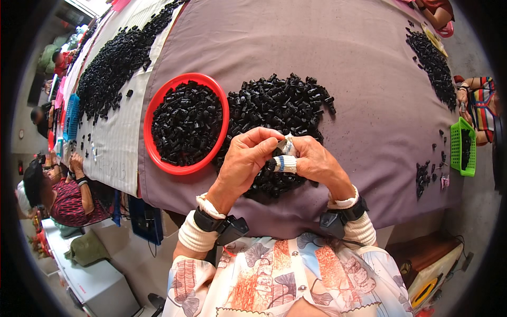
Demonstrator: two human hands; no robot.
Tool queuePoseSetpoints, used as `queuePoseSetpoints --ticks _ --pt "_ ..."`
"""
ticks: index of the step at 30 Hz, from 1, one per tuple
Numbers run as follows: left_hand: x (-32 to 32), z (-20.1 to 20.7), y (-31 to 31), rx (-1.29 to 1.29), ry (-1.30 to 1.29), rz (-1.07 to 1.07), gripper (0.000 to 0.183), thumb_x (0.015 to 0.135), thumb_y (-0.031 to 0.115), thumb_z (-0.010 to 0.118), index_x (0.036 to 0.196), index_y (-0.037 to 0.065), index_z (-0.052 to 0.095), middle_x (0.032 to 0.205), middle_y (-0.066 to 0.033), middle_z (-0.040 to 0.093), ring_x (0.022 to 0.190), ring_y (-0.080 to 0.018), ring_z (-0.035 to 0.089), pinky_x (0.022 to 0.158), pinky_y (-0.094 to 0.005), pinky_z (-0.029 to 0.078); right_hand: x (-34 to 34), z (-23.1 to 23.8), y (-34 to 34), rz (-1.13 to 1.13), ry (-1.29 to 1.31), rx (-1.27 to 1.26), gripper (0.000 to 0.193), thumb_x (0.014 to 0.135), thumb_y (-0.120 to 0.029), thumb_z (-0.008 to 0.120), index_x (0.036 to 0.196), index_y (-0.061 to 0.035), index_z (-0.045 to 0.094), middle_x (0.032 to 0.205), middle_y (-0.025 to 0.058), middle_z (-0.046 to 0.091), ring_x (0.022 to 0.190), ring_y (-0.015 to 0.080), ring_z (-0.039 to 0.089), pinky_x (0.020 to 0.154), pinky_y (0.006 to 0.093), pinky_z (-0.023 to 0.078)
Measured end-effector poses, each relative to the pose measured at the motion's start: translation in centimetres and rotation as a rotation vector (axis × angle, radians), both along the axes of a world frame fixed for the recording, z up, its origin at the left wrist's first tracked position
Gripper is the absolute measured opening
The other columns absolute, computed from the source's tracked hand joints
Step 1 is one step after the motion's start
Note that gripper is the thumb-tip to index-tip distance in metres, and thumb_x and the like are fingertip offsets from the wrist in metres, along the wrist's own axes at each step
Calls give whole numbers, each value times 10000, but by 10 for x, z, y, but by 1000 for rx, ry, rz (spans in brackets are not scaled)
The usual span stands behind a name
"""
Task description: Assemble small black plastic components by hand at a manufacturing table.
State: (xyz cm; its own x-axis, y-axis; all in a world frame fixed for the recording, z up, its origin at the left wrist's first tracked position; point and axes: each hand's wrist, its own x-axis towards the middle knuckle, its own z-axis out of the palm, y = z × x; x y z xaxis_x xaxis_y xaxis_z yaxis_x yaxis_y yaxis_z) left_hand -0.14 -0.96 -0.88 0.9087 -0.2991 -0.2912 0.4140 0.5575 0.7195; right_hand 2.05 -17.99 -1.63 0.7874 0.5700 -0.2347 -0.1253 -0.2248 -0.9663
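My left hand and my right hand meet over a heap of small black plastic parts. Thumb and forefinger of the left hand are pinched together against the right fingertips. White cloth finger sleeves with blue stripes cover fingers of my right hand, which are bent inward. What sits between the fingertips is too small and too covered to make out. Left of the heap stands a round red basin, filled with more of the same black parts.
A mauve cloth covers the table. To the left, another table bears a long black heap and a blue basket. At right are a green basket, scattered parts and a person in stripes. Another person sits left.
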Motion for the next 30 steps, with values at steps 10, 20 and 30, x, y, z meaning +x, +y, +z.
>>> queuePoseSetpoints --ticks 10,20,30 --pt "2 -5 2 -90 31 37 142 867 93 551 970 0 583 884 -54 607 784 -107 581 702 -246 488 2 4 1 -27 -48 25 229 707 -197 654 695 -8 526 580 52 486 537 122 424 503 296 366" --pt "0 -1 -1 -58 42 23 127 867 70 546 962 -4 587 899 -59 603 796 -111 574 720 -249 486 -1 -10 2 -40 -71 -16 194 679 -152 635 734 8 540 576 98 519 523 172 465 510 327 390" --pt "1 -10 0 -68 97 87 118 850 59 564 953 9 588 897 -50 603 754 -97 553 707 -246 482 -7 10 3 -187 -91 -33 244 694 -179 694 782 7 563 619 61 552 554 106 473 513 282 403"
